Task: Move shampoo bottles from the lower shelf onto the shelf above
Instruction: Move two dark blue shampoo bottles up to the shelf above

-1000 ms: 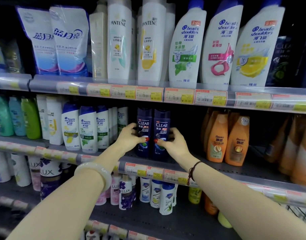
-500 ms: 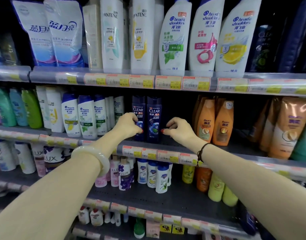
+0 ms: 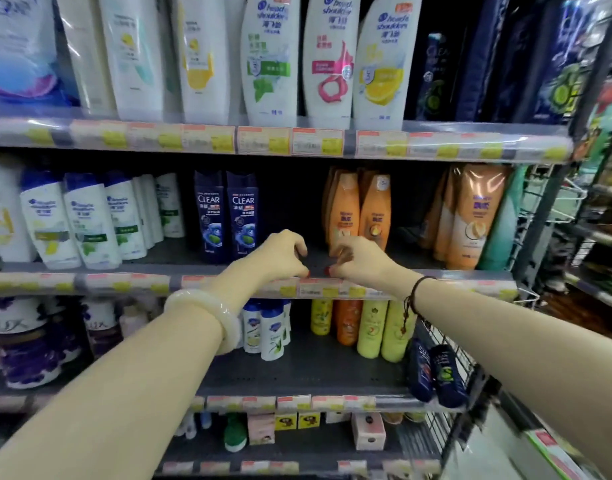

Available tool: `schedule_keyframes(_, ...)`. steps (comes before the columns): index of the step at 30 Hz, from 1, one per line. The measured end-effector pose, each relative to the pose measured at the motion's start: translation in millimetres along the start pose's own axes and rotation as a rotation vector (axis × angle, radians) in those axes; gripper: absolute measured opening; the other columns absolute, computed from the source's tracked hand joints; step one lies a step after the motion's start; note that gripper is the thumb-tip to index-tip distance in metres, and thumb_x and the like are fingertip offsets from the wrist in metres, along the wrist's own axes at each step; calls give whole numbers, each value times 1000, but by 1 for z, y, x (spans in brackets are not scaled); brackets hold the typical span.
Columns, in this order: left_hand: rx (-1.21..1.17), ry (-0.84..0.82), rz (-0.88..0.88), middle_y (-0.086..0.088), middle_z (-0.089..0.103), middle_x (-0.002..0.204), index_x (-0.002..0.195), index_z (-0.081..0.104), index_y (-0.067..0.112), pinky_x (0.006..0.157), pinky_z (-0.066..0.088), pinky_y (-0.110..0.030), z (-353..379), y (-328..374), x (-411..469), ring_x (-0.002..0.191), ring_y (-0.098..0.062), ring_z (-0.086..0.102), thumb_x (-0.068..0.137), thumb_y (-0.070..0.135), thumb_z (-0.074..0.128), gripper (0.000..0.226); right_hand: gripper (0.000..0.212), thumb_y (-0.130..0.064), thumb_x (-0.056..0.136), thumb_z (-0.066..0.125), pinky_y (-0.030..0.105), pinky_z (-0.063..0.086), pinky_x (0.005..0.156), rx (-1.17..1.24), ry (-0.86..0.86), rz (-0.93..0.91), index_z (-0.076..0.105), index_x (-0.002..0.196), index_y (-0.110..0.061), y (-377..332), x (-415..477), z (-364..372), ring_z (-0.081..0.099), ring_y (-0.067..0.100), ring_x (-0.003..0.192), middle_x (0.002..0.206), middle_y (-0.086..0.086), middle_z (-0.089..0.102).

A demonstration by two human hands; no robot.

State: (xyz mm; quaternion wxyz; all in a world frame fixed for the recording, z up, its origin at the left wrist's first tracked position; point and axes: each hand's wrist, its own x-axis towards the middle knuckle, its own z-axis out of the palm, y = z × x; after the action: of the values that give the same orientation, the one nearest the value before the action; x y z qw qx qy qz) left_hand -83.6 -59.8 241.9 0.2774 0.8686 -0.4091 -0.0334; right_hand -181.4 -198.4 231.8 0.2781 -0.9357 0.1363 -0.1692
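Note:
Two dark blue CLEAR shampoo bottles (image 3: 209, 216) (image 3: 242, 216) stand upright side by side on the middle shelf (image 3: 124, 282). My left hand (image 3: 280, 258) and my right hand (image 3: 360, 261) hover just right of them, over the shelf's front edge. Both hands have loosely curled fingers and hold nothing. On the shelf below (image 3: 315, 372), two more dark blue bottles (image 3: 420, 372) (image 3: 448, 375) lean at its right end.
Orange bottles (image 3: 360, 213) stand right of my hands, with white Head & Shoulders bottles (image 3: 86, 220) to the left. The top shelf (image 3: 377, 143) carries large white bottles and dark refill packs. A wire rack (image 3: 547, 209) borders the right side.
Both hands have let go of the two CLEAR bottles and moved right, closer together. The view has shifted down and to the right.

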Motion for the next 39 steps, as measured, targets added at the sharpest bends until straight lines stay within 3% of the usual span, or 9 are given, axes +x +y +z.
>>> schedule_keyframes(5,56,-81,99,-5,66,102,98,67,16,84,55,-36,48,30,11,93,-22,64,73,17,70,26,29,-14,74,69,31,48,72,-55,-4,85,66,102,-9,44,-27,-7,58,19,85,91,4,62)
schedule_keyframes(9,107,-70,182,2,52,99,82,62,25,88,52,-44,77,54,14,102,-25,59,75,20,65,9,26,-16,76,70,28,44,69,-109,-46,166,66,100,-7,77,-53,-19,55,19,83,89,3,59)
schedule_keyframes(13,128,-34,280,3,52,114,102,64,25,90,48,-44,105,73,19,114,-21,51,78,21,64,25,21,-17,74,73,27,44,67,-107,-17,253,64,92,-10,110,-74,-29,55,21,78,84,4,59)
schedule_keyframes(16,79,-47,372,1,55,113,105,66,23,89,50,-45,125,89,21,112,-22,52,75,17,64,30,24,-16,72,72,33,50,72,-107,1,309,64,93,-8,129,-84,-34,60,26,83,89,8,65)
schedule_keyframes(20,119,-274,343,-1,64,110,109,65,23,85,54,-44,153,106,21,100,-26,61,75,20,64,33,19,-16,71,72,27,42,62,-112,28,356,65,88,-11,148,-95,-39,58,23,78,84,6,65)
schedule_keyframes(23,146,-383,321,-4,66,108,114,65,18,83,56,-41,172,111,23,96,-27,63,73,21,71,41,25,-16,73,71,26,41,66,-104,36,427,65,96,-9,161,-103,-41,55,21,79,84,4,60)
schedule_keyframes(31,64,-436,226,-9,56,130,129,54,10,93,49,-36,216,105,41,113,-25,57,80,16,68,51,31,-19,78,66,35,52,75,-185,-32,508,60,107,-9,199,-113,-31,60,26,89,99,8,63)
schedule_keyframes(37,-57,-466,114,-5,60,108,117,60,7,88,51,-39,254,88,58,96,-24,58,78,20,72,42,33,-26,81,65,38,54,78,-185,-58,553,58,109,-12,232,-114,-15,60,26,88,104,8,64)
schedule_keyframes(39,-77,-474,76,-6,61,110,115,61,8,88,50,-37,268,81,64,96,-24,58,77,23,73,43,34,-27,81,65,41,54,81,-162,-57,581,57,110,-12,243,-112,-8,61,28,92,103,8,63)
